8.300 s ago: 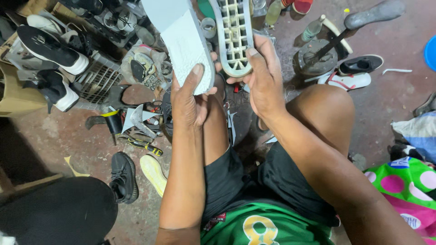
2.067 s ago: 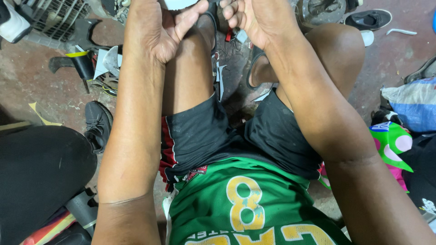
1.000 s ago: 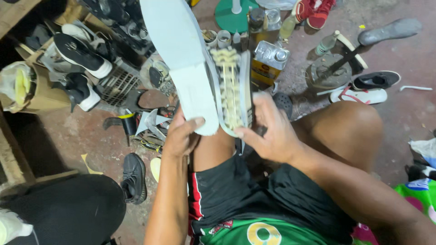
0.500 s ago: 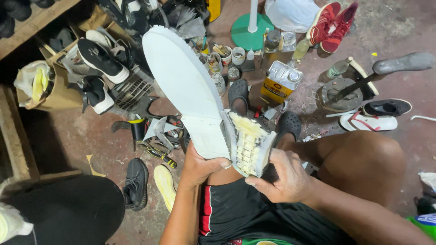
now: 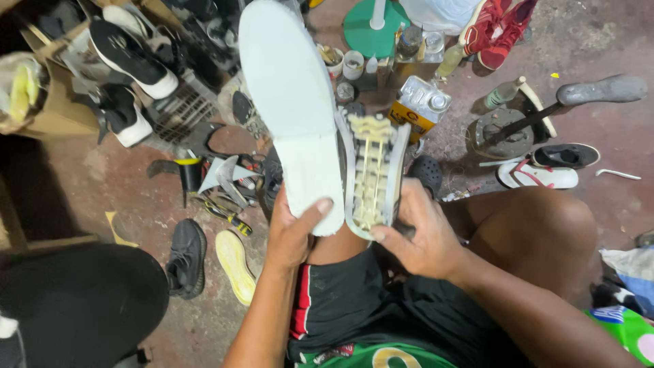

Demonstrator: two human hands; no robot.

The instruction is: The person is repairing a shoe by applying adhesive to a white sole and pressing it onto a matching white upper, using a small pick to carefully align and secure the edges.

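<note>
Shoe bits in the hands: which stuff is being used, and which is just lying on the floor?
In use:
- pale sole, held at its heel end by the left hand
- ribbed sole piece, held by the right hand

Lying about:
- yellow tin can
- red shoes
- white sandal
- black sneaker
- yellowish insole

- A rectangular metal can (image 5: 420, 105) with a yellow-orange label and a round screw cap stands on the floor just beyond the shoe I hold.
- Small white pots (image 5: 353, 65) sit beside a bottle near the green round base.
- A brown cardboard box (image 5: 51, 112) of shoes lies far to my left.
</note>
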